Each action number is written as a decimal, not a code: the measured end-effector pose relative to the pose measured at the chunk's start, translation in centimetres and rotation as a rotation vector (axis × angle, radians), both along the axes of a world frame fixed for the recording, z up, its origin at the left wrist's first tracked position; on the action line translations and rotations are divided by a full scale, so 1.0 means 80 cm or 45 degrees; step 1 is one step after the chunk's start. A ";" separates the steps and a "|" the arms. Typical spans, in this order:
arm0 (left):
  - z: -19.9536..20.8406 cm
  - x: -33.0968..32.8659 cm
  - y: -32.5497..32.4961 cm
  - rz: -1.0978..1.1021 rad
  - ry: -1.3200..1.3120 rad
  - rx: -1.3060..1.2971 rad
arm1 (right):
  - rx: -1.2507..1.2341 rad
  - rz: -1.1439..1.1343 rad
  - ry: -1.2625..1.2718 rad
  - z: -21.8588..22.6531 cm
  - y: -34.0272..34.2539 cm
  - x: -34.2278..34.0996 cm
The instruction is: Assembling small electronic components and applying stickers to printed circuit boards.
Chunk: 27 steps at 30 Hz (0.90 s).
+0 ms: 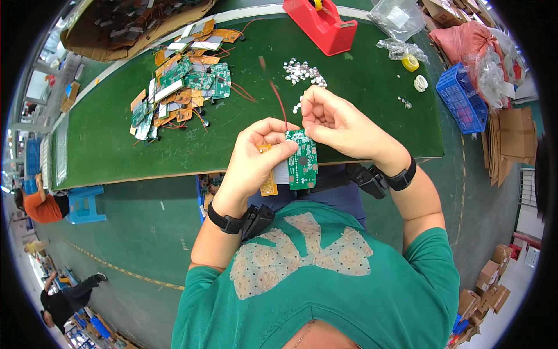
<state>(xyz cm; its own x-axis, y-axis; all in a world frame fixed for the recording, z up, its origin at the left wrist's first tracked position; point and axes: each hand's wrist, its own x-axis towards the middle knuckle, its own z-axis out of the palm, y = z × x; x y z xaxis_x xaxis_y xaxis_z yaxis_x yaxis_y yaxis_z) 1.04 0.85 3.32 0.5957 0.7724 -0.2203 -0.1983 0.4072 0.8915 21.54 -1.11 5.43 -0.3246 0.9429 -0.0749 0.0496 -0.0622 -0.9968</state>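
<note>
My left hand (pixel 258 152) grips a green circuit board (pixel 303 166) just over the table's near edge, thumb on its face. An orange board (pixel 269 185) and a white flat cable (pixel 282 173) sit beside it in the same grip. From the top of the green board a red wire (pixel 277 96) rises, its far end blurred. My right hand (pixel 331 119) is closed, its thumb against the board's upper right corner; I cannot make out what its fingertips hold. Beyond it lies a pile of small silvery pieces (pixel 305 72), partly covered by that hand.
Several wired green and orange boards (pixel 186 81) are heaped on the green table (pixel 372 116) at left. At the back stand a red tape dispenser (pixel 325 26) and a cardboard box (pixel 87 43). Yellow tape (pixel 410 63) lies at right, near a blue crate (pixel 462 99). Other people are at far left.
</note>
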 end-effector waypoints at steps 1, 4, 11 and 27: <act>0.000 0.000 -0.001 -0.009 0.022 0.031 | -0.001 -0.002 0.000 0.000 0.000 0.000; -0.003 0.000 0.001 -0.041 0.044 0.071 | -0.012 0.005 0.015 -0.002 -0.001 0.001; -0.007 0.000 0.002 -0.045 0.059 0.079 | 0.054 0.033 -0.047 -0.009 0.001 0.006; -0.006 -0.002 0.000 -0.048 -0.041 0.078 | -0.002 0.140 -0.015 0.001 -0.002 0.006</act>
<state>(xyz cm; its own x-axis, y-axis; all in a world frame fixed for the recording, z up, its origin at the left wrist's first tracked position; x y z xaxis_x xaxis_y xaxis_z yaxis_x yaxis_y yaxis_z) 0.87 0.86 2.82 0.6309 0.7605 -0.1537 -0.2127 0.3600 0.9084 22.02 -1.29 5.49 -0.4250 0.9016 -0.0807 0.0675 -0.0573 -0.9961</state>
